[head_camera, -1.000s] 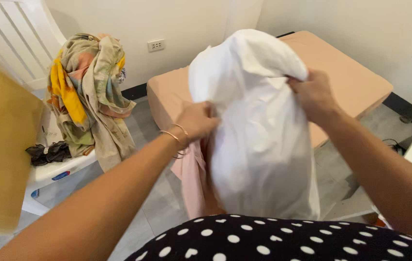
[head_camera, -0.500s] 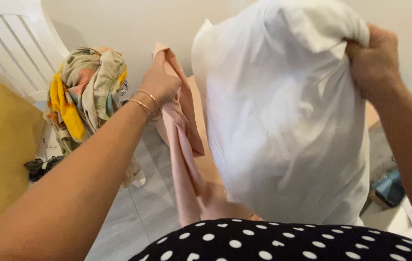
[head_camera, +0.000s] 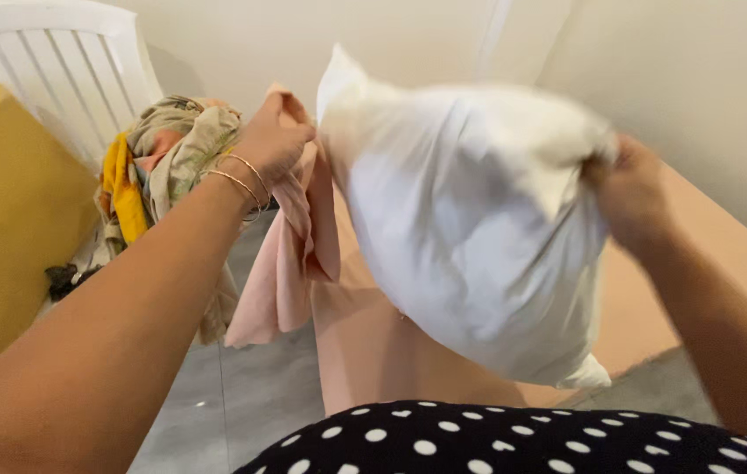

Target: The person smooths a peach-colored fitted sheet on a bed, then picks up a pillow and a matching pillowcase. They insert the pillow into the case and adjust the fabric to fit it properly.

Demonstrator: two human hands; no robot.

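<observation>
Filling the bottom edge of the frame is a black polka-dot garment (head_camera: 514,439). Above it, the right hand (head_camera: 628,197) is clenched on a corner of the white pillow (head_camera: 470,228) at centre; the left hand (head_camera: 272,140) pinches a pink pillowcase (head_camera: 290,254) hanging just beside it. Grey floor tiles (head_camera: 250,386) lie below. Farther back sits a peach mattress (head_camera: 654,298); at upper left, a white plastic chair (head_camera: 57,61) carries crumpled clothes (head_camera: 158,158) beside a yellow cushion (head_camera: 5,219), against cream walls (head_camera: 707,79).

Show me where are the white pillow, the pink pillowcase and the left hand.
white pillow (head_camera: 470,228), head view, middle of its front face.
pink pillowcase (head_camera: 290,254), head view, the hanging folds.
left hand (head_camera: 272,140), head view, back of the hand gripping the pink cloth.
</observation>
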